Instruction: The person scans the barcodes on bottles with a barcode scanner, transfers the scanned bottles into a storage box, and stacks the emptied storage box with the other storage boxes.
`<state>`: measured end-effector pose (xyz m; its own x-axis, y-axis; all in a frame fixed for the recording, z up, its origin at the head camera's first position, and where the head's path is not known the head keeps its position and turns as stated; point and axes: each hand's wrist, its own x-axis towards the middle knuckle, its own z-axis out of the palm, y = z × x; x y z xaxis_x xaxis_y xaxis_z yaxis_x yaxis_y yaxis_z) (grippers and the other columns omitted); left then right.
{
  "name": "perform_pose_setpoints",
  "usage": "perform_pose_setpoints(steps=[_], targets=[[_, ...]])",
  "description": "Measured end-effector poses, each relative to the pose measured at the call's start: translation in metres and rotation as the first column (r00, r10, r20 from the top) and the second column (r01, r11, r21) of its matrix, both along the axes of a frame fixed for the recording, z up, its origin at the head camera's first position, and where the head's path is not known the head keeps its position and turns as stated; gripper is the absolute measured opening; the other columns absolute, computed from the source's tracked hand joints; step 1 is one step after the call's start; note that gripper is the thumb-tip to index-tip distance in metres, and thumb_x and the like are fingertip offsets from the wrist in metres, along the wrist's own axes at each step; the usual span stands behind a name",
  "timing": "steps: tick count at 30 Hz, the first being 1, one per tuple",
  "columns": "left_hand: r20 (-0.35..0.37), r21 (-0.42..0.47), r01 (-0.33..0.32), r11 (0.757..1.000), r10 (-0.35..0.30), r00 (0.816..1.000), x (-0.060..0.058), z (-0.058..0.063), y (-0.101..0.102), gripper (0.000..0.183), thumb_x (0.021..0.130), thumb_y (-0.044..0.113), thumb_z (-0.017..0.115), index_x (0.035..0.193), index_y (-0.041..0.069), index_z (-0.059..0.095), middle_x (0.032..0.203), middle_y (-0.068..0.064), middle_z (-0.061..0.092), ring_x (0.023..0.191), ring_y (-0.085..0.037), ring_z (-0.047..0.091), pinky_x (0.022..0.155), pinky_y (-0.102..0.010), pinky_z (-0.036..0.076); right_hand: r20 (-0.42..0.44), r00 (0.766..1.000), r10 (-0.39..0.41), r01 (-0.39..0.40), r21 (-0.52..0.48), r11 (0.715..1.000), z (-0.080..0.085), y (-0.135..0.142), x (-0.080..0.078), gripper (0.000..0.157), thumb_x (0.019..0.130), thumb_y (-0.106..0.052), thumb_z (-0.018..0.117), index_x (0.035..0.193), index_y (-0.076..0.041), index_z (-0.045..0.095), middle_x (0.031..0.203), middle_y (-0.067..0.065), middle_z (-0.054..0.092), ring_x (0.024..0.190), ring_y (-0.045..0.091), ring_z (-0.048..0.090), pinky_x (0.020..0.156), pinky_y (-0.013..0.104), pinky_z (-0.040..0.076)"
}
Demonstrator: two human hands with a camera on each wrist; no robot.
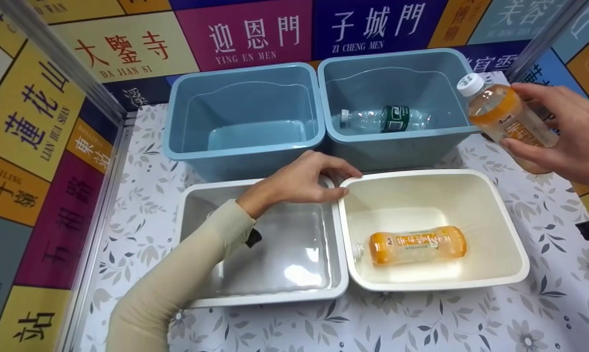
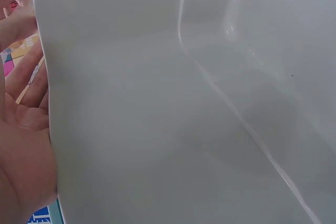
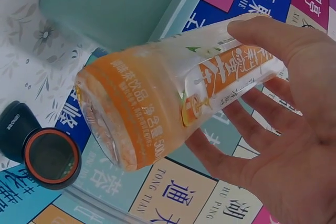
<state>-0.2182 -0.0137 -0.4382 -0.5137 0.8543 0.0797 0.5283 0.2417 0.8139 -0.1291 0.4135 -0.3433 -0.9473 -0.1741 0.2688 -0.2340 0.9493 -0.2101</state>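
Note:
My right hand (image 1: 563, 127) grips a clear plastic bottle (image 1: 516, 117) with an orange label and white cap. It is tilted, cap toward the upper left, beside the right blue bin (image 1: 397, 137). In the right wrist view, thumb and fingers lie around the bottle (image 3: 173, 93). My left hand (image 1: 306, 178) is over the meeting rims of the grey-white bin (image 1: 255, 293) and the cream bin (image 1: 436, 283), fingertips at the cream bin's corner. The left wrist view shows the hand (image 2: 26, 150) partly hidden by a pale bin wall (image 2: 115, 103). A similar orange-labelled bottle (image 1: 419, 246) lies in the cream bin.
A clear bottle with a green label (image 1: 394, 119) lies in the right blue bin. Another blue bin (image 1: 245, 154) stands left of it. Printed panels (image 1: 255, 34) with a metal frame (image 1: 98, 186) border the table, whose cover (image 1: 519, 318) is floral.

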Motion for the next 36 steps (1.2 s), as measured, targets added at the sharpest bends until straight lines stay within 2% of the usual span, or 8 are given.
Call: perform_pose_setpoints(steps=[2,5,7,11,19,24,30,36], targets=[[-0.002,0.000,0.000,1.000,0.000,1.000,0.000,0.000,0.000,0.040,0.097,0.024,0.074,0.136,0.020,0.076,0.124,0.007,0.079,0.101,-0.001,0.072,0.093,-0.023,0.061,0.002,1.000,-0.004,0.004,0.001,1.000,-0.001,0.002,0.000,0.098,0.088,0.000,0.086,0.170,-0.016,0.033,0.146,0.032,0.054,0.127,0.050,0.054,0.121,0.038,0.047],[-0.004,-0.001,-0.001,1.000,0.001,1.000,0.001,0.001,0.000,0.040,0.096,0.024,0.074,0.136,0.020,0.076,0.125,0.006,0.079,0.101,-0.001,0.072,0.093,-0.023,0.061,0.004,1.000,-0.019,0.019,-0.005,1.000,-0.002,0.004,-0.001,0.096,0.091,-0.002,0.084,0.170,-0.017,0.032,0.148,0.032,0.053,0.128,0.051,0.054,0.122,0.049,0.049],[-0.001,-0.001,-0.002,1.000,0.002,1.000,0.001,0.001,0.000,0.040,0.096,0.023,0.073,0.136,0.019,0.076,0.125,0.006,0.079,0.100,-0.001,0.072,0.093,-0.023,0.061,0.008,0.999,-0.032,0.033,-0.020,0.999,-0.002,0.004,-0.003,0.096,0.092,-0.002,0.083,0.171,-0.018,0.031,0.150,0.032,0.052,0.129,0.054,0.054,0.112,0.071,0.050],[0.005,-0.004,-0.006,1.000,0.006,1.000,0.001,0.002,0.000,0.041,0.096,0.022,0.073,0.136,0.019,0.076,0.124,0.006,0.080,0.099,-0.001,0.072,0.093,-0.022,0.061,0.010,0.998,-0.054,0.054,-0.052,0.997,-0.002,0.007,-0.004,0.097,0.093,-0.002,0.083,0.171,-0.021,0.030,0.154,0.032,0.050,0.132,0.060,0.056,0.109,0.076,0.049],[-0.013,0.002,-0.007,1.000,0.007,1.000,0.001,0.002,-0.001,0.040,0.096,0.023,0.074,0.136,0.019,0.076,0.123,0.007,0.080,0.098,-0.001,0.073,0.092,-0.023,0.061,-0.013,0.997,-0.072,0.071,-0.021,0.997,-0.006,0.014,-0.006,0.097,0.092,-0.004,0.083,0.171,-0.020,0.030,0.152,0.032,0.051,0.129,0.061,0.058,0.101,0.075,0.053],[-0.014,0.002,-0.006,1.000,0.006,1.000,0.002,0.002,0.000,0.041,0.096,0.023,0.074,0.137,0.019,0.076,0.125,0.006,0.080,0.099,-0.002,0.073,0.092,-0.023,0.061,0.018,0.995,-0.102,0.103,-0.015,0.995,-0.008,0.021,-0.009,0.095,0.093,-0.007,0.082,0.171,-0.018,0.029,0.153,0.033,0.049,0.128,0.059,0.056,0.099,0.078,0.053],[-0.008,-0.002,-0.004,1.000,0.004,1.000,0.002,0.002,0.000,0.041,0.095,0.022,0.074,0.137,0.019,0.076,0.127,0.006,0.079,0.100,-0.002,0.072,0.092,-0.022,0.061,0.056,0.990,-0.126,0.128,-0.035,0.991,-0.011,0.031,-0.013,0.094,0.095,-0.009,0.079,0.172,-0.018,0.025,0.156,0.032,0.046,0.133,0.058,0.051,0.104,0.079,0.049],[-0.022,0.008,-0.002,1.000,0.003,1.000,0.001,0.002,-0.001,0.041,0.095,0.022,0.074,0.136,0.019,0.076,0.124,0.005,0.080,0.099,-0.001,0.072,0.092,-0.022,0.061,0.029,0.989,-0.142,0.143,-0.031,0.989,-0.015,0.039,-0.017,0.102,0.094,-0.006,0.080,0.174,-0.020,0.019,0.157,0.033,0.045,0.131,0.057,0.050,0.116,0.072,0.046]])
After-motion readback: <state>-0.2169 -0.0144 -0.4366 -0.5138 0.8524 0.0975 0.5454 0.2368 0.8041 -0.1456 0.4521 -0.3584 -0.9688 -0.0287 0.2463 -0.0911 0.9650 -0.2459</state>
